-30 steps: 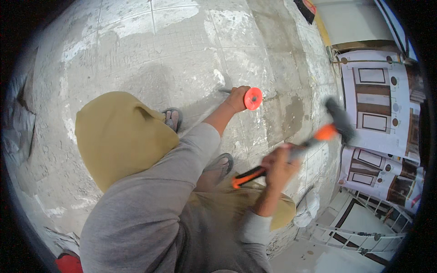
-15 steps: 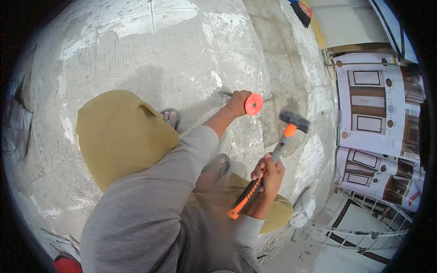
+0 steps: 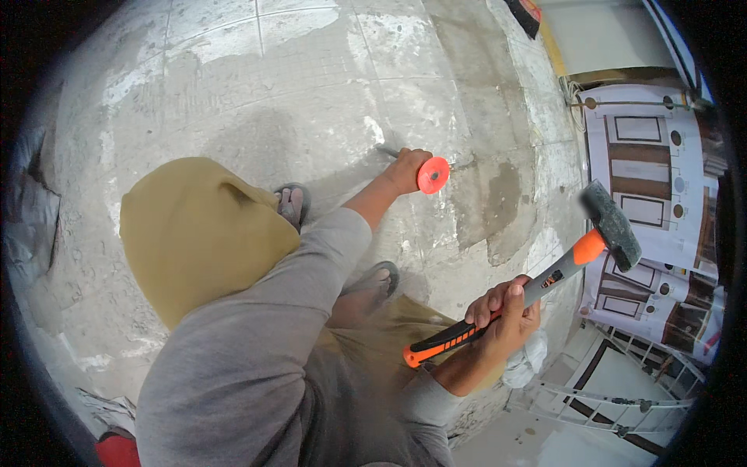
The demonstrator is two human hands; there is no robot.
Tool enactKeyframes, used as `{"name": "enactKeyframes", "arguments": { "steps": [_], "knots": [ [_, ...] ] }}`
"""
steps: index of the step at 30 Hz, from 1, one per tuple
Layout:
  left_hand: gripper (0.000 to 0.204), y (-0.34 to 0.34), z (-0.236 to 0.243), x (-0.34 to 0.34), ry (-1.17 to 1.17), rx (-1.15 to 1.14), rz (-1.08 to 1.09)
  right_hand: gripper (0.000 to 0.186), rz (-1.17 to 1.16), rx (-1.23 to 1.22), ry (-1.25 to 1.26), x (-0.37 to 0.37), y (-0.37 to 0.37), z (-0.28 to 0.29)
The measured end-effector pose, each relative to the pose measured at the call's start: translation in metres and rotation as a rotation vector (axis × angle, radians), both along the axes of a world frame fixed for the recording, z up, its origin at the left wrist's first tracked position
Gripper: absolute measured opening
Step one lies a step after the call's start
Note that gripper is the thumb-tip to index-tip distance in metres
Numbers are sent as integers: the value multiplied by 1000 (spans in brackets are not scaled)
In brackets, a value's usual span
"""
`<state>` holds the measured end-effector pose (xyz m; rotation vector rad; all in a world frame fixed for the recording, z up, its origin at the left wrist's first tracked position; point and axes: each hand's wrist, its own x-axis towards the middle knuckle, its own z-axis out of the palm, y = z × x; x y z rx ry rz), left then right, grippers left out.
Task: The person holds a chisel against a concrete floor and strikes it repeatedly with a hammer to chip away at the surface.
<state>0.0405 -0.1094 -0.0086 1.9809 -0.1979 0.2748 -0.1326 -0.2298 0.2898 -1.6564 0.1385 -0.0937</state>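
The steel chisel with the round orange hand guard [image 3: 433, 174] is standing with its tip against the grey, stained concrete floor [image 3: 311, 93], slanted away from the person, only a short stretch of bare shank showing beyond the fist. It looks stiff and fairly heavy for its size, best gripped on the shank just under the guard, which is where the left hand [image 3: 406, 170] is closing around it now; the guard is sitting between the fingers and the struck end.

The club hammer with the dark block head and orange-and-black rubber-sleeved handle [image 3: 537, 286] is hanging raised to the right of the chisel, well apart from it, head up. It is probably top-heavy, and the ribbed sleeve should be keeping it from slipping. The right hand [image 3: 504, 311] is clamping the handle about midway, with the orange butt sticking out below the fist.

Further out, a knee in mustard-yellow trousers [image 3: 194, 233] and two grey sandals [image 3: 291, 204] are resting on the floor, and sheets printed with brown door panels [image 3: 646, 179] are lying along the right edge.
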Motion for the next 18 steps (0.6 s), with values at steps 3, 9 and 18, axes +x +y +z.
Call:
{"name": "enactKeyframes", "arguments": {
  "steps": [3, 9, 18],
  "knots": [
    [20, 2, -8, 1, -42, 16, 26, 15, 0, 0, 13, 1, 6, 4],
    [21, 0, -11, 5, -45, -18, 74, 17, -1, 5, 10, 5, 7, 5],
    [31, 15, -6, 1, -20, 135, 46, 18, 220, -246, 556, 10, -1, -132]
  ]
}}
